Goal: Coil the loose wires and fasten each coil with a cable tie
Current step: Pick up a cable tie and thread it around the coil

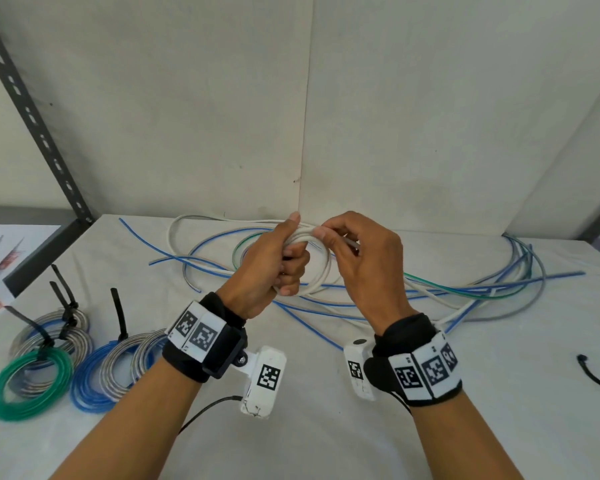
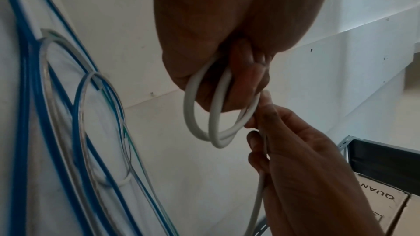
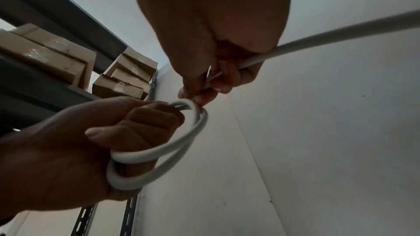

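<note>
Above the table (image 1: 326, 393), left hand (image 1: 267, 268) grips white wire (image 1: 321, 271) loops; right hand (image 1: 357, 261) pinches it.

Storeroom or workshop, slotted steel shelving (image 3: 127, 218), stacked cardboard boxes (image 3: 127, 76), cloth-covered bench (image 1: 326, 427)
</note>
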`<state>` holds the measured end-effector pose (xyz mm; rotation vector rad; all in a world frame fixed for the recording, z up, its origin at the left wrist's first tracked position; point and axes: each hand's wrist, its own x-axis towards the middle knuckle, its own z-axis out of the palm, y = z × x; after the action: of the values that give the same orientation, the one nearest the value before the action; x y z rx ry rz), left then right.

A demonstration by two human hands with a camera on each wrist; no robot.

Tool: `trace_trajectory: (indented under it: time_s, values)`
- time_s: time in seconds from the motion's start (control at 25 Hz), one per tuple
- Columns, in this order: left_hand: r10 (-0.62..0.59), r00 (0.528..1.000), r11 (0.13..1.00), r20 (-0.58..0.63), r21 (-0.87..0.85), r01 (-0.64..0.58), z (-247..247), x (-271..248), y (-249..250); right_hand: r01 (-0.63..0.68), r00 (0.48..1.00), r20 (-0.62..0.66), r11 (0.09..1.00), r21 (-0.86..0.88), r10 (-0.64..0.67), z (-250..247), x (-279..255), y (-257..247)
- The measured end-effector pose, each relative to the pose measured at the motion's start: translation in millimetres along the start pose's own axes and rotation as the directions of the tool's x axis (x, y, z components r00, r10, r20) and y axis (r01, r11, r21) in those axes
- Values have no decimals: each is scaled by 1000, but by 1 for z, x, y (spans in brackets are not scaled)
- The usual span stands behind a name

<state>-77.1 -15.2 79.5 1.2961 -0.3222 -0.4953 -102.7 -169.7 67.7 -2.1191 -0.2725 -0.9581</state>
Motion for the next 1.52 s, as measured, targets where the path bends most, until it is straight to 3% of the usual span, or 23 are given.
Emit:
trace_trajectory:
  time_s: [0.08,0.16,0.32,0.4,0.48,0.6,0.76,0.88,0.96,1.0,1.08,1.2,1.36,1.52]
  values:
    - [10,999,997,36,-71,-8,-4,0,6,10,1000,-3,1000,16,-10,-3,2,3]
    - [51,997,961,54,-273,-34,-20,1,20,-65,998,15,993,102,64,-13,5,14]
    - [289,956,745,48,-639,-193,-67,-1,40,-180,982,-49,981,66,183,-31,7,46]
    - [370,929,653,-31,-702,-284,-74,0,40,-183,983,1,981,-58,183,-30,6,49]
    - [400,908,649,-128,-659,-379,-70,3,40,-138,964,199,970,-200,178,-26,4,44]
    - [417,882,680,-218,-569,-462,-70,5,38,-97,874,458,982,-163,162,-28,5,23]
    - [420,871,790,-255,-369,-489,-60,15,29,9,824,562,990,-139,71,-31,7,-9]
    - [483,846,872,-227,36,-488,-38,15,18,52,784,620,991,-121,34,-25,4,-28]
    - [502,858,814,-109,394,-426,-21,6,7,30,807,590,999,-45,3,-23,4,-33]
    - [456,889,793,-45,474,-383,-13,1,3,9,842,539,1000,-2,-6,-23,5,-32]
    - [301,953,855,42,430,-290,-1,-5,0,-34,916,400,997,72,2,-24,7,-26]
    - [222,972,876,83,420,-236,3,-4,6,-5,975,222,995,99,-18,-15,4,-21]
    - [153,987,847,40,510,-151,0,-8,10,55,998,27,994,93,-57,-3,1,-23]
    - [84,996,899,37,427,-92,2,-7,10,68,996,-68,994,89,-63,1,-4,-22]
